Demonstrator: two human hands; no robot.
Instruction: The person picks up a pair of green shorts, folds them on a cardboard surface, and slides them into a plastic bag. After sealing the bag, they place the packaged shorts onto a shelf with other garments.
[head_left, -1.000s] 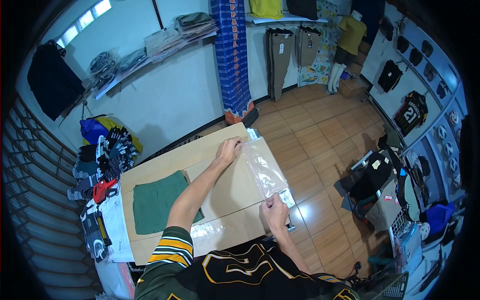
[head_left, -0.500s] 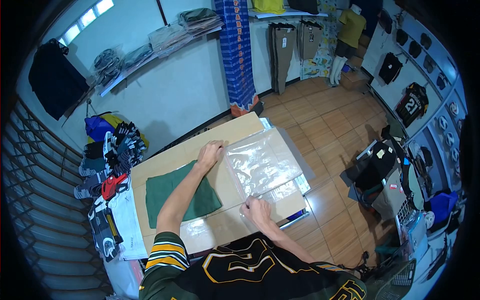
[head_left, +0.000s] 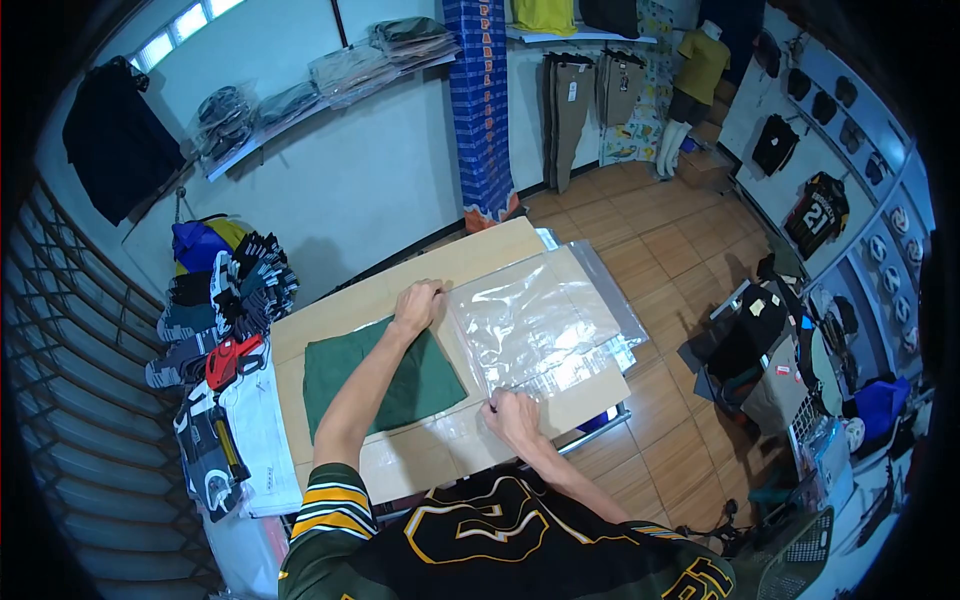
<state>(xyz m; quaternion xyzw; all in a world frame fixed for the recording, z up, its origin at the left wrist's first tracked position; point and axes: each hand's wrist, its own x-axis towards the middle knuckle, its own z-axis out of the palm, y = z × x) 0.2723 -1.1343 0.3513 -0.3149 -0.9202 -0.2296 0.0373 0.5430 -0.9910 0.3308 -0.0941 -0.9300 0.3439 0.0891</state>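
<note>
A second ago the clear plastic bag was held up in the air; now it is laid flat on the table, beside the green cloth. It is pinched at two corners: the left hand is curled on the far corner, the right hand on the near one.

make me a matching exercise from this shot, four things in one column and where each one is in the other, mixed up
Things:
1. clear plastic bag
2. folded green garment
3. left hand
4. right hand

Places:
A. at the near left corner of the bag
B. flat on the right part of the table
C. at the far left corner of the bag
D. on the table to the left of the bag

Pairs: 1-B, 2-D, 3-C, 4-A
</note>
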